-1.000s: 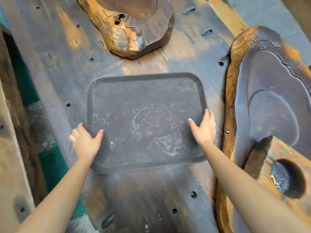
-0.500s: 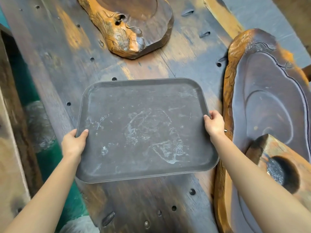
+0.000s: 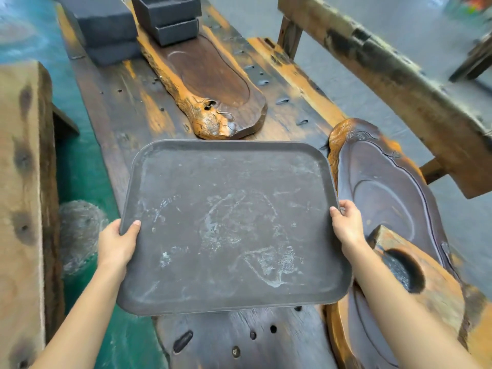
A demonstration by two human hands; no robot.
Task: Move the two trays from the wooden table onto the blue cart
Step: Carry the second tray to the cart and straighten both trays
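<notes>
1. Since the earlier frames, the tray (image 3: 234,225) has come up off the worktop (image 3: 138,107) and sits higher and closer to the camera, and the view has tilted up to show more of the far end.
2. It is held roughly level above the worktop's near end, between the green floor on the left and the carved slab (image 3: 386,187) along the right edge.
3. Both grips fall on the tray's short sides, a little nearer the person than its middle, which probably keeps the wide, shallow piece balanced and stops it tipping.
4. On the left hand (image 3: 117,243), the thumb lies over the rim and the remaining fingers are hidden underneath, so it is closed on the tray's left edge.
5. Likewise the right hand (image 3: 347,225) clamps the right edge, fingers curled over the lip, wrist straight.
6. Both forearms reach forward, nearly parallel and about as far apart as the tray is wide.
7. No blue cart appears in view, so the carry looks barely begun.
8. A long wooden slab (image 3: 213,94) and dark boxes (image 3: 167,17) occupy the worktop's far end; a second tray cannot be picked out for certain.
</notes>
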